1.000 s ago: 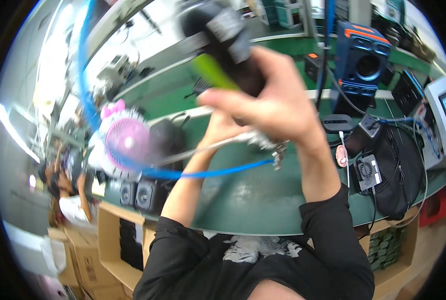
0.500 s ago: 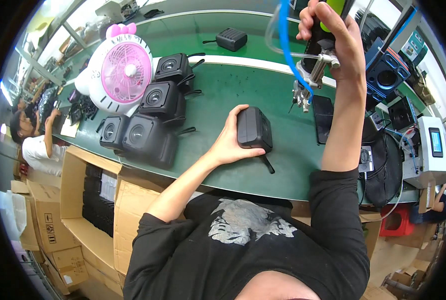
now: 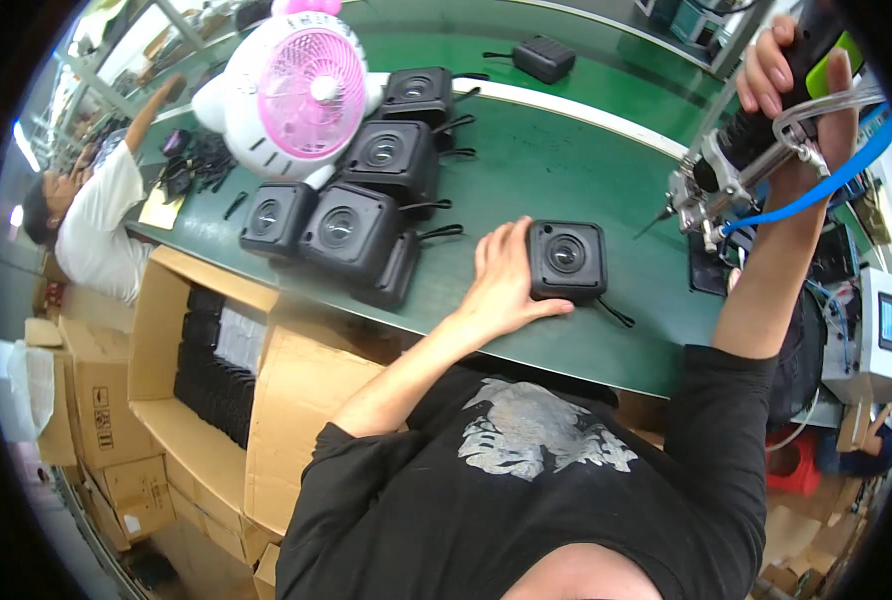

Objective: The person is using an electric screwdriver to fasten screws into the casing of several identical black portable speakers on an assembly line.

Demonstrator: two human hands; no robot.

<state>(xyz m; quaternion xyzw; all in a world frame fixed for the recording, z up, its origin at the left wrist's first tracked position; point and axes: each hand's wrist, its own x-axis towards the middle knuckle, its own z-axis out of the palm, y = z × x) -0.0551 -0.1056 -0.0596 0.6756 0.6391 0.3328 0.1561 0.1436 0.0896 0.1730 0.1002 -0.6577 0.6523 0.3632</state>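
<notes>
Black speaker (image 3: 567, 257) is facing up — left hand (image 3: 503, 282) gripping its left side, probably steadying it; right hand (image 3: 768, 78) clutching hose-fed tool (image 3: 744, 137), right.

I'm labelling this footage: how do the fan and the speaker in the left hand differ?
The fan is white and pink; the speaker is black. The fan is rounded, the speaker boxy. The left hand grips the speaker; no hand touches the fan. Both show a circular part.

Pink-and-white fan (image 3: 311, 95), person in white (image 3: 103, 235), stacked brown cartons (image 3: 118, 425), yellow paper (image 3: 162, 209)
</notes>
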